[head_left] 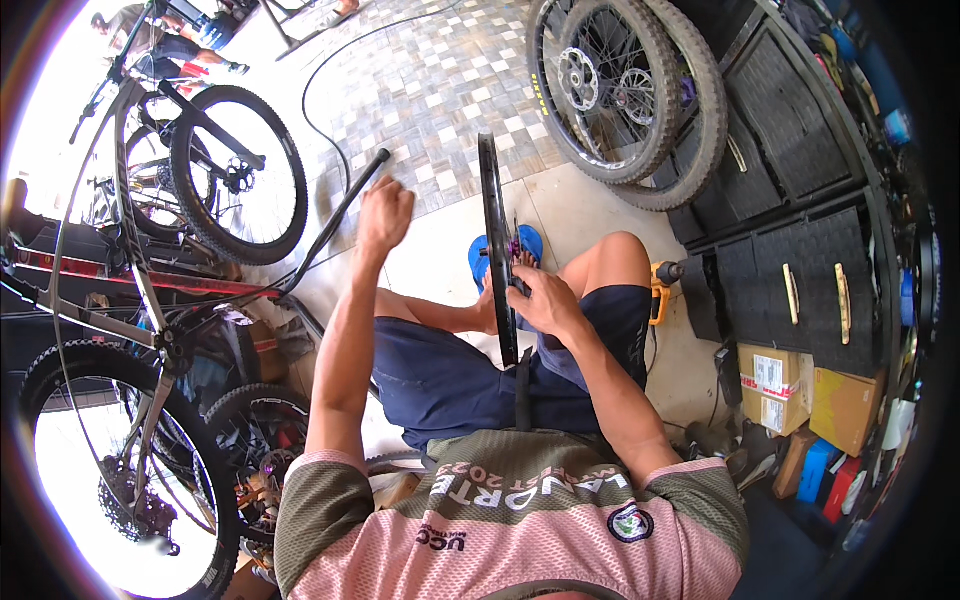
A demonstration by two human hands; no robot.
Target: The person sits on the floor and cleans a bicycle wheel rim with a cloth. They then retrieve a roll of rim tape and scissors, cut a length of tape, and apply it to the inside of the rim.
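Observation:
My right hand [540, 300] grips a black bicycle wheel [492, 220], held upright and edge-on between my legs, with purple hub parts partly hidden behind my fingers. My left hand [388, 215] is raised left of the wheel, fingers curled; whether they hold anything small is unclear. Just beyond that hand lies a black bar [340, 226] with a capped end. A blue sandal [478, 260] is on my foot behind the wheel. A yellow power drill [660, 295] stands beside my right knee.
Bicycles [140, 300] crowd the left. Two tired wheels [640, 140] lean at upper right against black cabinets [780, 150]. Cardboard boxes [770, 400] sit at lower right. A cable crosses the tiled floor [420, 100]. Another person [170, 50] is at upper left.

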